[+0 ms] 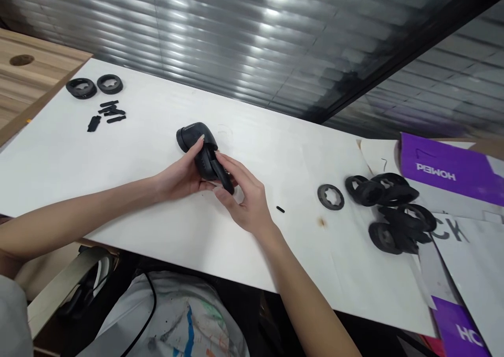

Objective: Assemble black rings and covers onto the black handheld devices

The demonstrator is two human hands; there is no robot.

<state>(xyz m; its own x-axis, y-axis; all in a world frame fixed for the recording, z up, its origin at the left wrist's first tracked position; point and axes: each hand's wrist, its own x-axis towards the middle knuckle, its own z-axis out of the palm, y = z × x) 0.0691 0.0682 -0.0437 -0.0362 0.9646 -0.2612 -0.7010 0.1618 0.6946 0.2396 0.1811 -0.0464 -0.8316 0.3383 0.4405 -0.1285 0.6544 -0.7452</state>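
Note:
Above the white table, my left hand (179,179) is wrapped around what looks like a pair of folded black headphones (195,133), thumb on top. My right hand (252,202) pinches a black oval ring-like pad (222,174) against the near cup, with the thumb below and fingers along its far side. The inner face of that cup is turned away from view. A small black strip (280,209) lies to the right of my right hand. Farther right sits a single flat black ring (331,197) with a star-shaped opening.
Several black rings and pads (394,189) are heaped at the right, beside white-and-purple printed sheets (437,170). At the far left are black ring pads (109,84) and several small black strips (112,110). A hex key (385,163) lies at the back right. A corrugated metal wall (220,42) stands behind.

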